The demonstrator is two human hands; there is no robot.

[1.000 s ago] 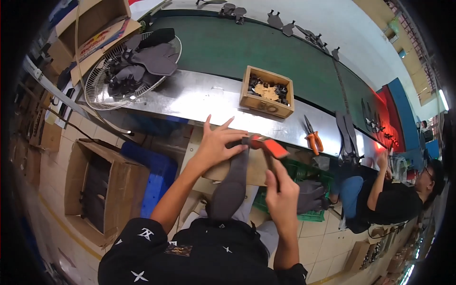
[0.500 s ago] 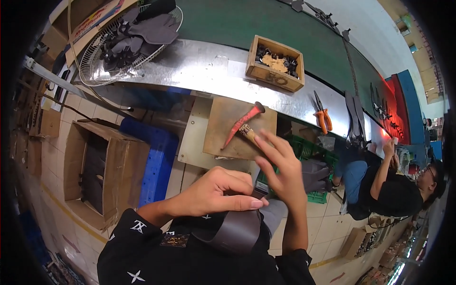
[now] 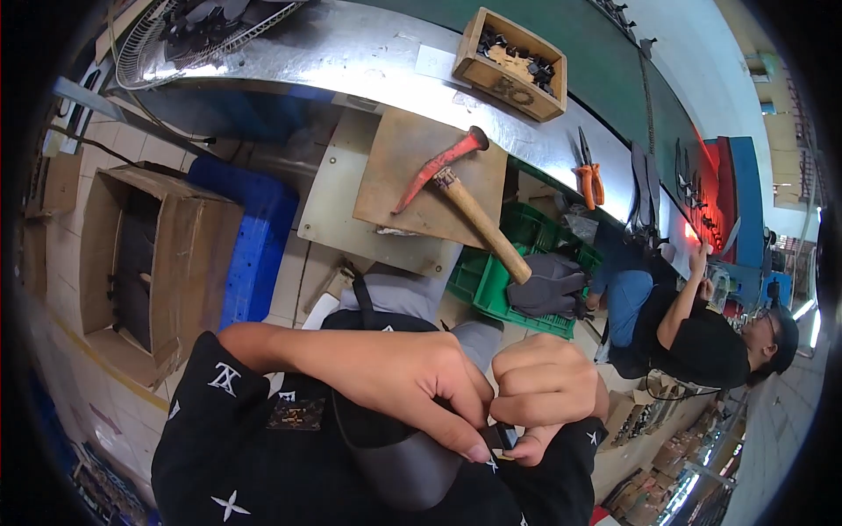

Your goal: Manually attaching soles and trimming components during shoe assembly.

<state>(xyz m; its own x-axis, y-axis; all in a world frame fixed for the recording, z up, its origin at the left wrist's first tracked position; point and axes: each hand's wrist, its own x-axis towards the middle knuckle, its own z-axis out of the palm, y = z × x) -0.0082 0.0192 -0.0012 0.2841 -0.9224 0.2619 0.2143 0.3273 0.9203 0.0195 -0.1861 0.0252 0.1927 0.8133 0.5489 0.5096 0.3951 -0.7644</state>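
Close to my body, my left hand (image 3: 425, 377) is closed on a curved dark strap (image 3: 403, 465) with a smooth, leather-like face. My right hand (image 3: 545, 386) meets it at the strap's end, fingers curled in a pinch on a small black piece (image 3: 502, 436) that looks like a clip or buckle. Fingers cover much of that piece. Beyond my hands, a hammer (image 3: 482, 215) with a red head and wooden handle lies on a brown board (image 3: 386, 175), its handle sticking out past the board's edge. Neither hand touches the hammer.
On the metal bench edge stand a wooden box (image 3: 513, 92) of small black parts and orange-handled pliers (image 3: 589, 171). A wire basket (image 3: 145, 53) sits far left. Below are a cardboard box (image 3: 197, 272), a blue crate (image 3: 254, 254) and a green crate (image 3: 491, 289). A co-worker (image 3: 702, 342) sits at right.
My right hand has left the hammer handle and come down to the strap's end, where it pinches the small black piece. The view has shifted, so the bench sits higher.
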